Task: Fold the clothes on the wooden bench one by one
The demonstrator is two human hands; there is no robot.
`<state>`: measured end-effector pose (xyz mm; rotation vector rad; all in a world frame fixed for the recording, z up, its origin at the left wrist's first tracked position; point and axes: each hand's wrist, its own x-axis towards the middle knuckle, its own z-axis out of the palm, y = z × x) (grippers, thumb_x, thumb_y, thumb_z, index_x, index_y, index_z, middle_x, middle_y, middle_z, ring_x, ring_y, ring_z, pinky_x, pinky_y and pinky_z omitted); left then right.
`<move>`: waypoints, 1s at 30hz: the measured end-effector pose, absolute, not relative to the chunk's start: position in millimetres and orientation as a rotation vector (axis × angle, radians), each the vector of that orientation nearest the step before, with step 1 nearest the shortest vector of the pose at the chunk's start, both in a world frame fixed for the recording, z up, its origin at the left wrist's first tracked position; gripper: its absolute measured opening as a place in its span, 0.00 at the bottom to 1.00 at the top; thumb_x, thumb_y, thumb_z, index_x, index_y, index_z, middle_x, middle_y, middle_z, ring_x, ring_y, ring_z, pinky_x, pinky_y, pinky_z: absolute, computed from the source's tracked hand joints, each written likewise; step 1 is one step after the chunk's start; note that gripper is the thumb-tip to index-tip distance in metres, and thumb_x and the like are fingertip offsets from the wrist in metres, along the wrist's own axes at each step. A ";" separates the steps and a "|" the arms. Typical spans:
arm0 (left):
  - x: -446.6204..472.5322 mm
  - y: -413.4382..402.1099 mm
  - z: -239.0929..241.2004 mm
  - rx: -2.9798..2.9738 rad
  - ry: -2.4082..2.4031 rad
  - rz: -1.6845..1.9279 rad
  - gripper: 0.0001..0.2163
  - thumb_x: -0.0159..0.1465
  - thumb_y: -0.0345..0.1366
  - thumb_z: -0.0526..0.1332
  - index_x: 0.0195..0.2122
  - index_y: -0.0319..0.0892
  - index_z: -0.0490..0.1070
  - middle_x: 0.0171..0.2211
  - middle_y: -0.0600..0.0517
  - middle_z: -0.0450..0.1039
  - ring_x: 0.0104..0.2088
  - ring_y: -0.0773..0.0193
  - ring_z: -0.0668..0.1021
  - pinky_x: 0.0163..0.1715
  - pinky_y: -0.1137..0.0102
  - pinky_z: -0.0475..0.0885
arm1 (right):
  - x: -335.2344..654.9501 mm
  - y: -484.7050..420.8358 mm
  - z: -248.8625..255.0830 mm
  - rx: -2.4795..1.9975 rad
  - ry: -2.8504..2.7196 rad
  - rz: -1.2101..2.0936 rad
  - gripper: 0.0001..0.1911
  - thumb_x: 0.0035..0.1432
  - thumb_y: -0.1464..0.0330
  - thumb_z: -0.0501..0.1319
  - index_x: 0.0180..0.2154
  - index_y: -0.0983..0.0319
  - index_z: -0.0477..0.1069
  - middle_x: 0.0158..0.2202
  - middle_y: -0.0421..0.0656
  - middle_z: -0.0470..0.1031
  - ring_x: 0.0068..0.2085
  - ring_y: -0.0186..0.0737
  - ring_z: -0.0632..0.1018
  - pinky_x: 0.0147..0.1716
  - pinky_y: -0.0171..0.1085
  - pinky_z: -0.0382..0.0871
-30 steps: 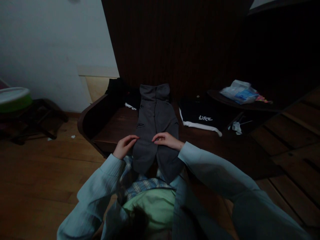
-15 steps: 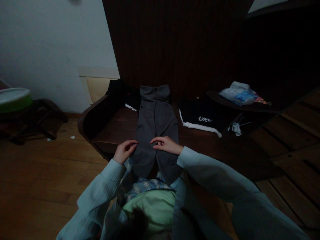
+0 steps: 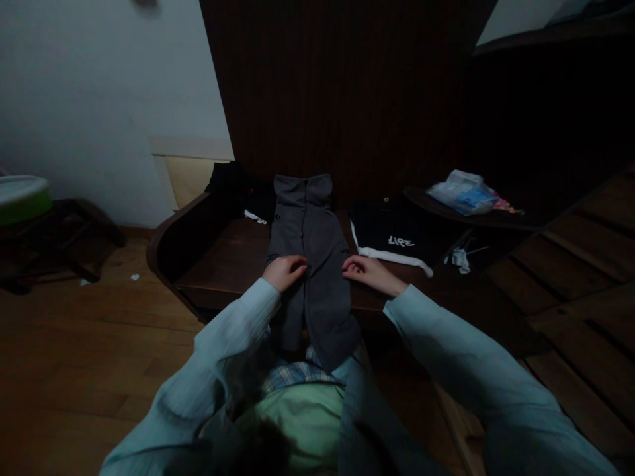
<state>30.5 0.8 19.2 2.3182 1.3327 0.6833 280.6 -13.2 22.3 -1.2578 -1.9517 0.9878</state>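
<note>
Grey trousers (image 3: 325,284) lie lengthwise across the dark wooden bench, waistband at the back. The leg ends hang over the front edge towards my lap. My left hand (image 3: 285,272) is over the left leg, thumb and fingers pinched together at the seam between the two legs. At the outer edge of the right leg, my right hand (image 3: 371,273) has its fingers curled closed on the cloth. The fabric between the hands looks flat. How much cloth each hand grips is partly hidden by the fingers.
A folded black garment with white lettering (image 3: 397,231) lies right of the trousers. Dark clothing (image 3: 225,177) is heaped at the bench's left end. A plastic packet (image 3: 464,193) rests on a small dark ledge. A green-sided container (image 3: 24,201) stands far left.
Both hands have shifted right, from the left leg to the right leg. My left hand went from the outer left edge to the middle seam, my right from the middle to the right edge.
</note>
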 end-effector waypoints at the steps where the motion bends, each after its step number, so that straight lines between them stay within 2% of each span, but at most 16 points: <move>1: 37.6 10.4 20.7 2.285 1.403 0.633 0.12 0.57 0.38 0.55 0.40 0.42 0.72 0.35 0.50 0.75 0.36 0.60 0.76 0.39 0.69 0.68 | 284.8 -20.2 20.0 -1.266 -1.978 1.000 0.14 0.43 0.60 0.63 0.28 0.63 0.68 0.21 0.36 0.66 0.25 0.31 0.68 0.27 0.33 0.62; 4: 56.4 34.7 20.1 2.162 1.583 0.567 0.16 0.56 0.40 0.58 0.44 0.41 0.69 0.32 0.48 0.75 0.35 0.57 0.76 0.34 0.69 0.68 | 289.8 -43.6 9.9 -1.318 -2.027 1.038 0.16 0.43 0.58 0.63 0.29 0.63 0.68 0.21 0.36 0.66 0.25 0.31 0.68 0.26 0.32 0.61; 7: 68.2 50.2 10.4 2.050 1.598 0.656 0.19 0.54 0.40 0.60 0.47 0.39 0.67 0.30 0.48 0.75 0.32 0.59 0.76 0.32 0.70 0.68 | 286.4 -61.6 -1.7 -1.436 -2.030 0.890 0.15 0.44 0.57 0.63 0.29 0.63 0.68 0.20 0.35 0.64 0.23 0.31 0.66 0.23 0.32 0.58; 10: 71.7 58.4 -2.9 2.009 1.497 0.800 0.18 0.55 0.34 0.59 0.47 0.40 0.67 0.28 0.51 0.74 0.30 0.64 0.75 0.31 0.72 0.67 | 280.0 -70.6 -8.5 -1.509 -2.038 0.630 0.13 0.44 0.59 0.64 0.26 0.62 0.67 0.21 0.35 0.63 0.24 0.31 0.65 0.23 0.32 0.56; 12: 71.2 61.1 -9.2 2.016 1.444 0.875 0.16 0.55 0.33 0.58 0.46 0.40 0.68 0.27 0.53 0.74 0.29 0.65 0.75 0.31 0.73 0.67 | 276.5 -72.8 -9.2 -1.506 -2.043 0.576 0.12 0.44 0.60 0.64 0.25 0.61 0.67 0.21 0.36 0.63 0.24 0.31 0.65 0.24 0.32 0.56; 15: 70.4 62.2 -12.7 2.006 1.444 0.923 0.15 0.56 0.37 0.58 0.45 0.41 0.69 0.27 0.52 0.74 0.29 0.65 0.75 0.31 0.73 0.67 | 273.1 -72.5 -7.4 -1.447 -2.022 0.674 0.11 0.47 0.62 0.62 0.23 0.62 0.66 0.22 0.37 0.63 0.24 0.31 0.64 0.24 0.32 0.56; 18: 71.2 61.5 -13.0 1.990 1.433 0.923 0.19 0.54 0.40 0.60 0.47 0.41 0.68 0.28 0.52 0.74 0.30 0.64 0.75 0.33 0.71 0.68 | 270.7 -70.5 -6.5 -1.389 -1.942 0.836 0.12 0.49 0.61 0.59 0.23 0.62 0.64 0.21 0.36 0.61 0.24 0.30 0.63 0.23 0.31 0.55; 21: 72.1 62.4 -16.0 2.033 1.361 0.909 0.20 0.52 0.36 0.62 0.47 0.41 0.66 0.27 0.54 0.74 0.30 0.65 0.75 0.35 0.72 0.68 | 268.9 -68.9 -6.7 -1.341 -1.866 0.957 0.14 0.49 0.58 0.58 0.23 0.62 0.62 0.21 0.36 0.62 0.24 0.30 0.63 0.23 0.30 0.55; 24: 71.9 66.4 -21.1 2.010 1.298 0.941 0.19 0.51 0.31 0.61 0.46 0.41 0.66 0.26 0.55 0.73 0.28 0.67 0.74 0.33 0.73 0.67 | 269.7 -68.8 -6.0 -1.325 -1.837 1.007 0.17 0.47 0.56 0.59 0.22 0.62 0.62 0.21 0.36 0.62 0.24 0.29 0.63 0.23 0.30 0.55; 27: 71.1 70.9 -23.5 1.865 1.323 1.074 0.17 0.52 0.31 0.59 0.45 0.39 0.66 0.27 0.55 0.72 0.25 0.70 0.72 0.29 0.75 0.67 | 273.6 -69.8 -4.3 -1.345 -1.835 1.062 0.18 0.45 0.54 0.60 0.22 0.62 0.62 0.19 0.35 0.60 0.22 0.29 0.60 0.21 0.30 0.53; 30: 70.3 71.8 -21.5 1.751 1.417 1.172 0.15 0.54 0.29 0.56 0.43 0.37 0.66 0.28 0.53 0.71 0.26 0.69 0.72 0.30 0.74 0.68 | 277.1 -71.3 -2.8 -1.357 -1.839 1.082 0.20 0.43 0.52 0.61 0.20 0.62 0.62 0.18 0.35 0.59 0.21 0.29 0.59 0.20 0.30 0.51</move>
